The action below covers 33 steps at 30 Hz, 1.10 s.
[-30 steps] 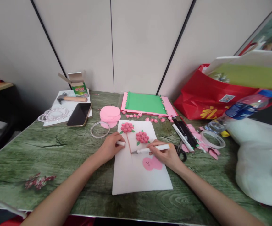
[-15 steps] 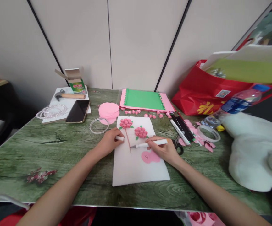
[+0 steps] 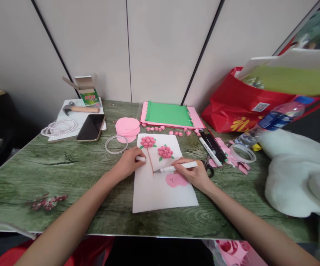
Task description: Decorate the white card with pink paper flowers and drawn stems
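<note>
White paper point(image 3: 148, 195) lies in front of me, bearing two raised pink flower clusters point(image 3: 165, 152) with green leaves. A thin brown line point(image 3: 150, 161) runs down from the left cluster. My right hand point(image 3: 194, 173) is closed round a white marker point(image 3: 167, 169), whose tip touches the paper near the line's lower end. At the paper's left edge, my left hand point(image 3: 128, 162) is closed on a small white cap point(image 3: 140, 159). Overlapping pink paper circles point(image 3: 173, 180), one with a small dark mark, lie on the sheet beside my right hand.
Pink circles point(image 3: 127, 127) and a tape roll point(image 3: 116, 145) lie behind my left hand. A phone point(image 3: 91, 127) and hammer point(image 3: 82, 109) are farther left. Markers point(image 3: 211, 151), scissors point(image 3: 209, 170), a bottle point(image 3: 273, 120) and a red bag point(image 3: 232, 103) stand or lie right. Green sheets point(image 3: 168, 113) lie behind.
The whole view has shifted slightly, so the table things appear a little higher. Both hands keep their holds, and the marker tip stays near the lower part of the brown line.
</note>
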{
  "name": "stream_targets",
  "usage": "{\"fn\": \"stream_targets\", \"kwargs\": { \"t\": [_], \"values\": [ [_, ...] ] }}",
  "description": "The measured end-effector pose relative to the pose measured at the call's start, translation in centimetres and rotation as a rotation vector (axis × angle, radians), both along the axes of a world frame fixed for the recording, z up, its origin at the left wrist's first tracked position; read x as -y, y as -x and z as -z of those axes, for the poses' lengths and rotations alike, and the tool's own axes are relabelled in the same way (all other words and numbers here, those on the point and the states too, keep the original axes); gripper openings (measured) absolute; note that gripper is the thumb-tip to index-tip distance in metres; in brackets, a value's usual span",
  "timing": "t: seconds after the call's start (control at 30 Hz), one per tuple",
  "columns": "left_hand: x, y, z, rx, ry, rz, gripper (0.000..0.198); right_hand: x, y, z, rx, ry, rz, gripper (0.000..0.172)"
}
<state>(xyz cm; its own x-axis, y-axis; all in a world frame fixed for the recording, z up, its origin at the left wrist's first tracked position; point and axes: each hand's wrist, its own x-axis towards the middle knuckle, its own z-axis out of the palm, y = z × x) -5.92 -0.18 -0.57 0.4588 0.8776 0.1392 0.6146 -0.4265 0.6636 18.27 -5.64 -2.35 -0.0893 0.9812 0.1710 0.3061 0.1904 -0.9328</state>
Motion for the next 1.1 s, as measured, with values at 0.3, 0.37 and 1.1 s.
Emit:
{"fn": "stream_targets", "kwargs": {
  "t": [0.3, 0.37, 1.1],
  "values": [
    [-0.1, 0.0, 0.2, -0.003, -0.002, 0.001, 0.006, 0.5, -0.3, -0.2, 0.012, -0.01, -0.057, 0.023],
    [-0.1, 0.0, 0.2, -0.003, 0.0, -0.001, 0.006, 0.4, -0.2, -0.2, 0.016, -0.016, -0.044, 0.023],
    [-0.1, 0.1, 0.2, -0.002, 0.001, -0.004, 0.008, -0.9, 0.6, -0.3, -0.01, -0.009, 0.041, 0.027]
  ]
}}
